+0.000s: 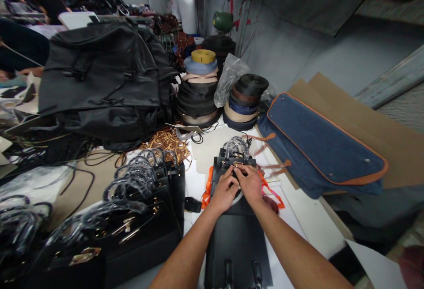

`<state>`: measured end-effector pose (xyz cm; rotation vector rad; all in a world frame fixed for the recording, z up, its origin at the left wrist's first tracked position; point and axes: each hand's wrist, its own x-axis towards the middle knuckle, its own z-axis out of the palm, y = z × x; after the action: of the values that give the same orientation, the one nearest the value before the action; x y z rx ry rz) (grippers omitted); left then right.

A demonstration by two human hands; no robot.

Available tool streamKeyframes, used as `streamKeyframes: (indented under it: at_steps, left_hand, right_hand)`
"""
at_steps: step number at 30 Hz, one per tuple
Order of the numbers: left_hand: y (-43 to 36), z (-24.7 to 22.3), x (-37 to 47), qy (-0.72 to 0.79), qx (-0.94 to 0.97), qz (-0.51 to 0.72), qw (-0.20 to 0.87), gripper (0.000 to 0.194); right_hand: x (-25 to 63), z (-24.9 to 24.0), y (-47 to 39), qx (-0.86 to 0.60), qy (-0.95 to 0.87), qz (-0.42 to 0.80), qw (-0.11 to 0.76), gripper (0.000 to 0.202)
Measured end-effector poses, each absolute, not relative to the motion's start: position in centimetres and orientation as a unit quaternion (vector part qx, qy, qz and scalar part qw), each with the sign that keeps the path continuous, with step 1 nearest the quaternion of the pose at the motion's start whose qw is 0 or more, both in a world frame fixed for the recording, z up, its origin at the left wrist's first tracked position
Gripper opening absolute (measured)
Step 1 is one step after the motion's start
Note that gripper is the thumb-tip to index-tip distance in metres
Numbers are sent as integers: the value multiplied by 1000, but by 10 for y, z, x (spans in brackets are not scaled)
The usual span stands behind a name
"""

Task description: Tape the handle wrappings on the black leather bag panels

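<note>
A black handbag (217, 170) lies on the worktable in front of me, its paired handles (237, 145) wrapped in clear plastic. Both of my hands meet at the gold clasp (236, 164) near its top edge. My left hand (225, 191) has its fingers bent and pinched close to the clasp. Beside it, my right hand (250, 184) pinches at the same metal part with thumb and fingers. The fingertips cover much of the clasp. Nearer to me lies a flat black panel (236, 240) with two straps. Orange material (207, 188) shows at the bag's sides.
Several black handbags (142, 240) with wrapped handles stand at left, behind them a large black backpack (99, 77). Rolls of strap (198, 95) are stacked at the back. A blue bag with orange trim (324, 139) lies at right. A person (49, 0) is at far left.
</note>
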<state>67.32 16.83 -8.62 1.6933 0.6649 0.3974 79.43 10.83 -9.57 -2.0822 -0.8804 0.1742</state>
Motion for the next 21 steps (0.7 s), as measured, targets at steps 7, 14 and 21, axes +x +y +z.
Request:
streamKeyframes:
  at_steps: [7, 14, 21]
  left_hand:
    - [168, -89, 672, 284, 721, 188, 604, 11]
    - [169, -91, 670, 285, 728, 184, 595, 11]
    - [170, -92, 672, 288, 672, 193, 654, 8]
  right_hand:
    - [790, -90, 102, -802, -371, 98, 457, 30]
    - [796, -99, 110, -823, -304, 127, 463, 31]
    - [797, -109, 118, -861, -294, 90, 406, 32]
